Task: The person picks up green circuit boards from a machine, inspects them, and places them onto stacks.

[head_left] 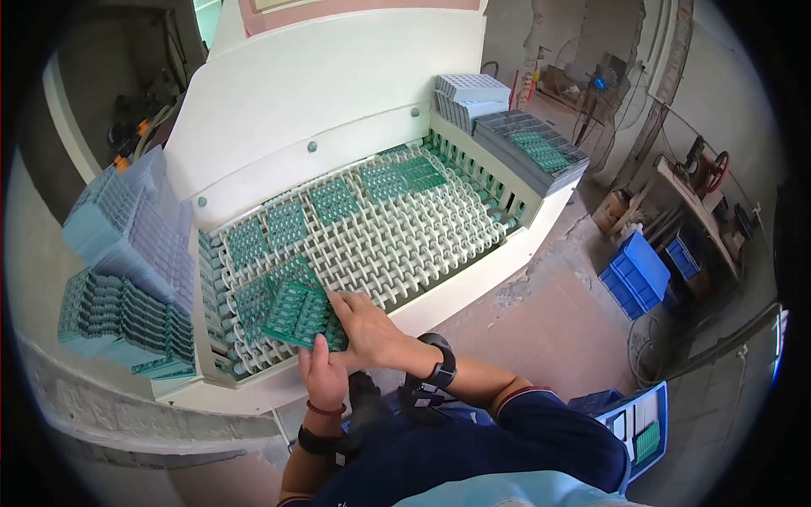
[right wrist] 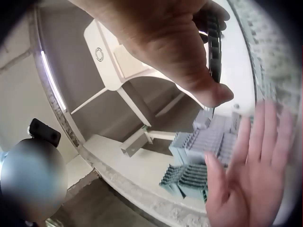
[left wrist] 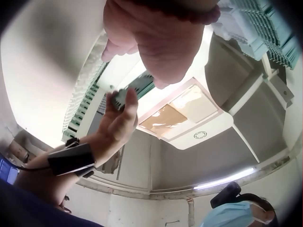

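My right hand (head_left: 372,331) grips a small stack of green circuit board panels (head_left: 297,311) by its edge, held over the near left part of a white roller conveyor (head_left: 401,266). In the right wrist view the stack (right wrist: 214,52) shows edge-on between the thumb and fingers of the right hand (right wrist: 165,52). My left hand (head_left: 324,380) is at the near edge of the panels, its palm turned up and its fingers straight in the right wrist view. Other green panels (head_left: 334,201) lie in a row on the rollers, and one panel (head_left: 252,302) is partly hidden behind the held stack.
Left of the conveyor stand piles of pale trays (head_left: 139,228) and a stack of green panels (head_left: 127,319). Grey trays (head_left: 528,139) with a green panel on top sit at the far right corner. Blue crates (head_left: 635,275) stand on the floor at right.
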`<state>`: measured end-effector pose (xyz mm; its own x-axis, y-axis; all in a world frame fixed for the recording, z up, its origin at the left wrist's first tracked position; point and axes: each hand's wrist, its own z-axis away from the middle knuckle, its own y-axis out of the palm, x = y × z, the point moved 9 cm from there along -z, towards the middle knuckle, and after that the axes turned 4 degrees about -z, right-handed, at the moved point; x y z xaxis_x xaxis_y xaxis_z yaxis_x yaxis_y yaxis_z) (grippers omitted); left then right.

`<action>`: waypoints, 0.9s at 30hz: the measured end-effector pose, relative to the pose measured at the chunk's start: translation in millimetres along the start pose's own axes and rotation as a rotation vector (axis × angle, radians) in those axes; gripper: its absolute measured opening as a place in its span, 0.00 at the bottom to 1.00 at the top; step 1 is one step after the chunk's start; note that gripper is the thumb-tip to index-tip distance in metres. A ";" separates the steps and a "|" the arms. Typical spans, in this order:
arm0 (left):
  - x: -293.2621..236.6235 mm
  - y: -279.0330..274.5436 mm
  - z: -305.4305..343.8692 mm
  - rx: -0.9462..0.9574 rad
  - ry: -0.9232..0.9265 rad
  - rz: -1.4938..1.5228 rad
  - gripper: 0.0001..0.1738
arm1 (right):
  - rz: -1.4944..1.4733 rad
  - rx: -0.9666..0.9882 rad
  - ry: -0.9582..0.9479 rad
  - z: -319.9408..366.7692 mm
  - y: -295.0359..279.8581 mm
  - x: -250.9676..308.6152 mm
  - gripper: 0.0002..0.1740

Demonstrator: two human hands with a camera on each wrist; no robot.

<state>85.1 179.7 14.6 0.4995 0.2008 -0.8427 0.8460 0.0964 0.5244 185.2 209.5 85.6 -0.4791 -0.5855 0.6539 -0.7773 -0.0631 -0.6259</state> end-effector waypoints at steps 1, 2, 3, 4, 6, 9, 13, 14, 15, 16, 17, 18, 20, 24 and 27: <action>-4.8 -2.5 -1.5 -0.033 0.017 0.035 0.22 | 0.005 -0.001 0.000 -2.2 -6.7 -2.1 0.54; -9.9 -1.1 -1.9 -0.034 0.016 0.043 0.22 | -0.024 0.026 -0.022 -4.5 -19.3 -5.9 0.53; -14.8 6.7 -1.6 0.026 -0.018 0.129 0.21 | -0.055 0.055 -0.041 -7.6 -35.2 -10.0 0.52; -17.3 11.4 -1.5 0.087 -0.052 0.213 0.20 | 0.065 -0.064 -0.029 -13.1 -69.2 -21.4 0.49; -20.0 -1.5 -0.9 0.064 -0.059 0.231 0.18 | 0.371 -0.338 -0.011 -23.0 -156.0 -54.3 0.40; -25.3 -20.3 2.0 0.068 -0.105 0.104 0.18 | 0.912 -0.586 0.246 -13.5 -283.3 -124.3 0.36; -23.0 -42.9 8.4 -0.080 -0.123 0.141 0.19 | 1.133 -0.430 0.611 14.0 -360.1 -195.3 0.32; -22.9 -44.5 9.9 -0.092 -0.121 0.143 0.19 | 1.099 -0.396 0.585 16.7 -358.7 -196.7 0.29; -22.4 -42.8 11.6 -0.067 -0.138 0.151 0.19 | 1.060 -0.355 0.552 17.4 -354.0 -200.0 0.26; -23.4 -43.9 15.5 -0.055 -0.151 0.155 0.19 | 1.148 -0.389 0.405 16.2 -349.4 -198.0 0.19; -24.5 -50.4 19.6 -0.101 -0.140 0.147 0.19 | 1.141 -0.360 0.409 12.1 -339.4 -188.2 0.17; -20.2 -53.2 22.4 -0.114 -0.170 0.154 0.18 | 1.129 -0.325 0.410 8.0 -327.8 -174.0 0.15; -21.6 -63.6 26.8 -0.172 -0.174 0.150 0.18 | 1.160 -0.481 0.019 2.8 -291.7 -136.4 0.11; -29.8 -53.8 32.6 -0.045 -0.227 0.122 0.17 | 0.939 -0.414 -0.249 -23.8 -187.2 -63.5 0.11; -31.8 -49.6 36.9 -0.018 -0.234 0.157 0.17 | 0.775 -0.301 -0.342 -46.7 -110.3 -40.8 0.10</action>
<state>34.2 132.5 10.9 0.6551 -0.0162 -0.7553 0.7527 0.1002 0.6507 271.5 278.0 147.8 -0.8034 -0.5873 -0.0980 -0.3833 0.6360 -0.6698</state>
